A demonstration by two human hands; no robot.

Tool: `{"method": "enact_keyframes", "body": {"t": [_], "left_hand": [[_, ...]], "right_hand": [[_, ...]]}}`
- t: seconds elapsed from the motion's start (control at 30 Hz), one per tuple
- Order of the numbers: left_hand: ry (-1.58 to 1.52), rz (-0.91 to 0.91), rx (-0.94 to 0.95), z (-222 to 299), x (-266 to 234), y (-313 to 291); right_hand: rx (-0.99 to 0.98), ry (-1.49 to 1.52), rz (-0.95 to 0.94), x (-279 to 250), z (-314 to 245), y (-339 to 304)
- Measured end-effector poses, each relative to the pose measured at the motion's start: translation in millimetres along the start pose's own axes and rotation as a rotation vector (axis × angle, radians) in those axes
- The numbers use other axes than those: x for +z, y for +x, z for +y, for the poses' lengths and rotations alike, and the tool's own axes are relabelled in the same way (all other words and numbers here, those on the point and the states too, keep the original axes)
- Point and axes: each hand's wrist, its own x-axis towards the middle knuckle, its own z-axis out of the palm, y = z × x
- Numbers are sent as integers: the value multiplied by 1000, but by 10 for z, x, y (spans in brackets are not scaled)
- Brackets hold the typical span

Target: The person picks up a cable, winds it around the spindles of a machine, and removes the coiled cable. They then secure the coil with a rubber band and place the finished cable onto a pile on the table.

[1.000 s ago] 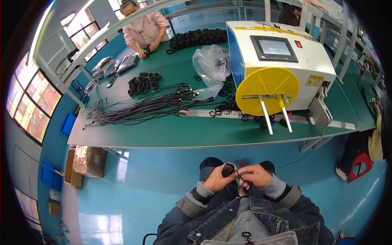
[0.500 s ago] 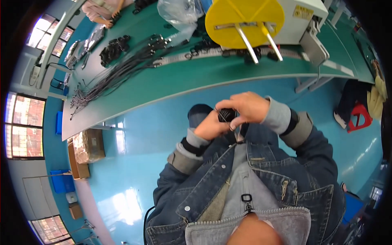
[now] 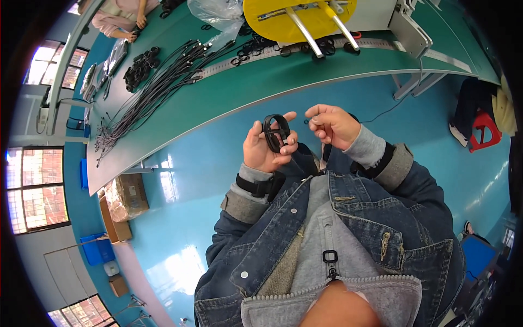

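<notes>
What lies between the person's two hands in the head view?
Nothing solid: between the left hand, holding a black cable coil, and the right hand, the head view shows only blue floor.

Left hand (image 3: 267,147) holds a small black coiled cable loop (image 3: 276,132) up near the chest, right hand (image 3: 333,125) just right of it, fingertips close to the loop. Beyond both hands runs the long green workbench (image 3: 261,87). On it, far right, the yellow round-fronted winding machine (image 3: 299,13); a clear plastic bag (image 3: 218,11) just left of the machine. A spread of long black cables (image 3: 158,90) lies further left, with a pile of black coiled loops (image 3: 140,68) behind it. Brown cardboard boxes (image 3: 125,199) sit on the floor left, under the bench's near edge.
</notes>
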Motion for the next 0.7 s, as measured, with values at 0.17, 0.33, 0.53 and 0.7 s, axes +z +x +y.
{"method": "enact_keyframes", "body": {"t": [0.17, 0.33, 0.53, 0.7], "left_hand": [[-40, 26, -160, 6, -23, 68], [16, 4, -265, -23, -127, 154], [41, 1, -260, -118, -214, 221], [78, 106, -127, -167, -164, 167]], "right_hand": [[-428, -435, -30, -29, 3, 111], [-486, -1158, -6, 127, -214, 105], [-514, -1311, -91, 92, -85, 157], [-552, -1159, -90, 16, -30, 187]]}}
